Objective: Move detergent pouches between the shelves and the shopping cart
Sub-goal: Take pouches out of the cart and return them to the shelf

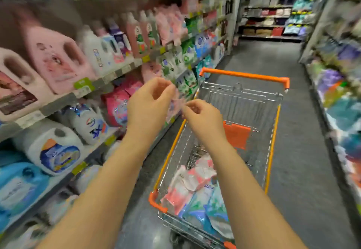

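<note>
Curling over the cart (244, 76), left hand (148, 104) and right hand (203, 120) — grip unclear — near "5X" bottle (91, 125).

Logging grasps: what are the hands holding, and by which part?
Cannot tell: left hand and right hand curl beside a pinkish blur, perhaps a pouch.

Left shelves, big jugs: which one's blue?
The light-blue plastic jug at lower left, below the white plastic jug; the nearby big jugs are white or pink.
</note>
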`<state>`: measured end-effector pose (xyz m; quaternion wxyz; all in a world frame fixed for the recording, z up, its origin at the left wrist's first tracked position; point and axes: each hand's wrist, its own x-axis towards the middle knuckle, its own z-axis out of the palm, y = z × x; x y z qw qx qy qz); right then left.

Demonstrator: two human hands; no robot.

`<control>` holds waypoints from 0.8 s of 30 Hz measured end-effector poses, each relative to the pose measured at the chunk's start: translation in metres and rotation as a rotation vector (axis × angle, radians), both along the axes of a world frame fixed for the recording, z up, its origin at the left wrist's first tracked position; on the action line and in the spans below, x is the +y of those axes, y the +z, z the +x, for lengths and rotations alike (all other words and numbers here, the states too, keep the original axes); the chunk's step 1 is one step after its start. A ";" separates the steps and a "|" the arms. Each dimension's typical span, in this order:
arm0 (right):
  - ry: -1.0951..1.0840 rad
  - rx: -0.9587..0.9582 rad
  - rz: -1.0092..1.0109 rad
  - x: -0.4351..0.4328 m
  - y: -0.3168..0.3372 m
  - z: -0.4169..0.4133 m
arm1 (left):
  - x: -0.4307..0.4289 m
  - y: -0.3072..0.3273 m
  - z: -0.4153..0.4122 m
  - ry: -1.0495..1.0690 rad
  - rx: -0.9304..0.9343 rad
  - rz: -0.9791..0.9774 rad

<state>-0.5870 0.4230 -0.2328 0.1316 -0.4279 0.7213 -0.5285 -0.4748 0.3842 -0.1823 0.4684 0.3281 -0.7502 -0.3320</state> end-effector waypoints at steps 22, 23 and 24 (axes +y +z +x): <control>-0.741 -0.681 0.794 0.065 -0.334 -0.085 | -0.014 -0.373 -0.160 -0.458 -0.804 0.873; -0.753 -0.707 0.823 0.072 -0.343 -0.080 | -0.006 -0.385 -0.160 -0.479 -0.825 0.925; -0.762 -0.735 0.841 0.078 -0.350 -0.075 | 0.002 -0.396 -0.161 -0.484 -0.847 0.989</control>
